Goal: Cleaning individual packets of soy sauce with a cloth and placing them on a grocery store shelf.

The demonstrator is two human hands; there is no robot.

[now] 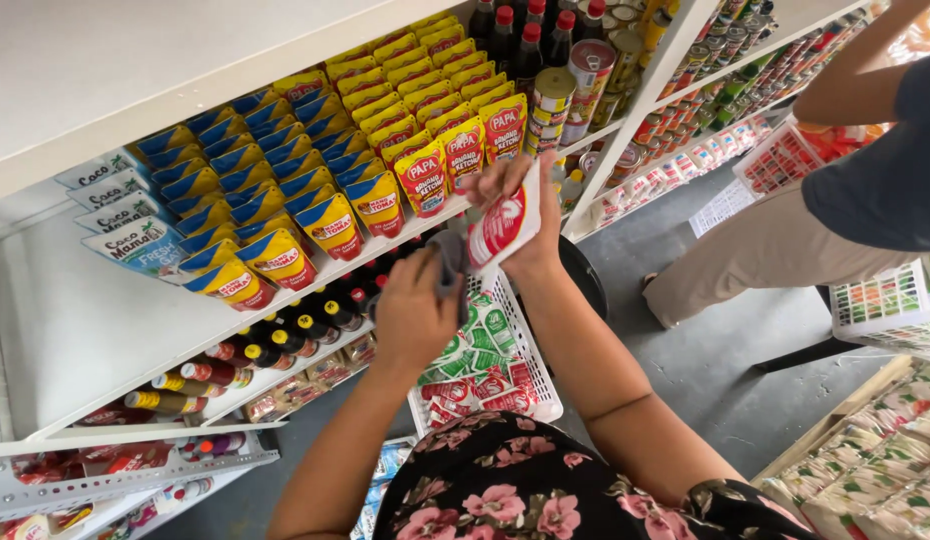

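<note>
While raised to shelf height, right hand gripping a red-white pouch, left hand pinching a grey cloth

White shelves hold yellow sauce pouches (bottles above), another person nearby.

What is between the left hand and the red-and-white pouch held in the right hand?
In the head view, a grey cloth lies between them. The left hand grips it and presses it against the red-and-white pouch, which the right hand holds up.
</note>
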